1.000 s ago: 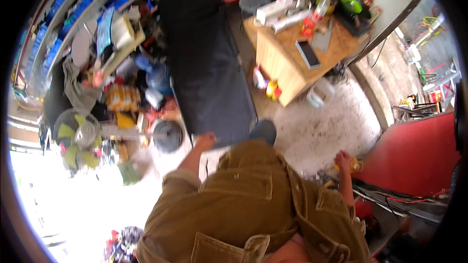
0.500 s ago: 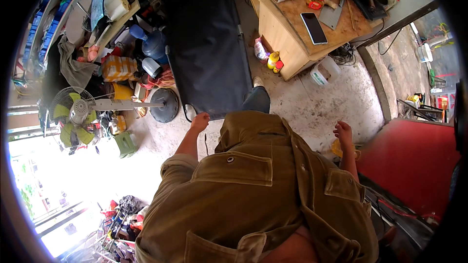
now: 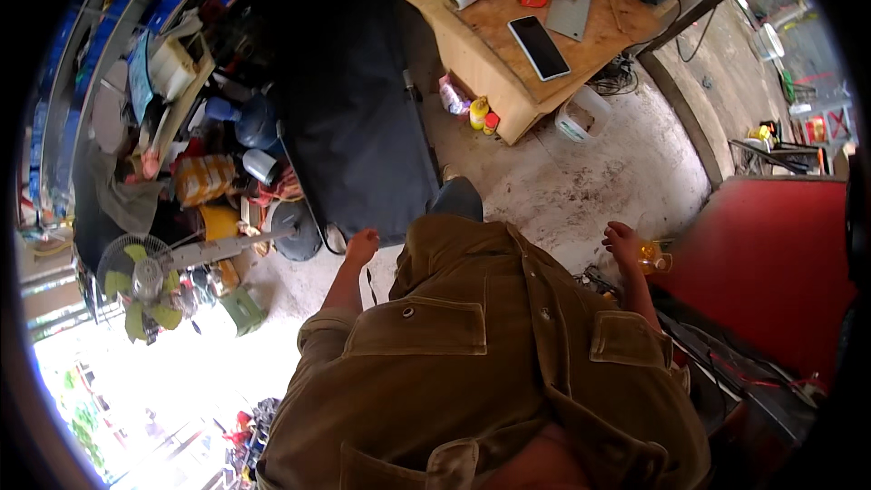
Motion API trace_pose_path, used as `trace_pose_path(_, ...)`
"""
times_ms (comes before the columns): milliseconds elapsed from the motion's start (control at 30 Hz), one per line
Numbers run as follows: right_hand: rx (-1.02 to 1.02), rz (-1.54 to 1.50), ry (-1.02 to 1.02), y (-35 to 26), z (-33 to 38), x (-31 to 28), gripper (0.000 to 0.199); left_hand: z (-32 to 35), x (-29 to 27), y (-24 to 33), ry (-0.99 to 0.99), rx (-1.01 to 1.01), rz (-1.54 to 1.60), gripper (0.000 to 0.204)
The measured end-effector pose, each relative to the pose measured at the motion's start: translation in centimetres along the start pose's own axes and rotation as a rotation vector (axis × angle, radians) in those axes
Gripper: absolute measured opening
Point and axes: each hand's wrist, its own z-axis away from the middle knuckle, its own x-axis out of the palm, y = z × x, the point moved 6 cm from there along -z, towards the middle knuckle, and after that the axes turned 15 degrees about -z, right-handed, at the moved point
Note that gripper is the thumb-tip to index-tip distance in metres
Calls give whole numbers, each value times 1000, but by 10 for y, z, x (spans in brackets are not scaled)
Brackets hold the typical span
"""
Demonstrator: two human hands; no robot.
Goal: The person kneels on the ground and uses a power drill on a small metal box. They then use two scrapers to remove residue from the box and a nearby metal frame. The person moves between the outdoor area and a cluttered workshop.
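My left hand [image 3: 363, 245] hangs beside my body, near the close end of a black folding cot [image 3: 354, 127]. Its fingers are loosely bent, with nothing visible in them. On my other side, my right hand [image 3: 622, 243] hangs over the floor, fingers slightly curled and apart, holding nothing. Close to it are a yellow-orange object [image 3: 653, 259] and a red panel [image 3: 753, 263]. One of my legs, in dark trousers [image 3: 461, 200], shows by the cot's right edge. The wooden table [image 3: 494, 59] stands ahead, carrying a phone [image 3: 539, 47] and a cleaver [image 3: 570, 16].
To the left stands a fan [image 3: 145, 277] on a round base [image 3: 294, 229], before cluttered shelves and a blue water jug [image 3: 258, 122]. A clear plastic tub [image 3: 582, 114] and a yellow bottle [image 3: 479, 112] sit on the floor by the table. A raised doorway sill [image 3: 685, 113] lies right.
My view has shifted, so the cot and table sit farther left in the picture and the red panel higher. Both hands remain low at my sides, empty.
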Motion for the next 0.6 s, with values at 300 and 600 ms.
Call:
trace_pose_path(300,-559,288,52,-146,-71,99,37,-67,-49,67,-47,86,96,28)
trace_pose_path(600,-827,760,267,-326,-165,235,62,-228,-136,45,-127,-82,-57,18)
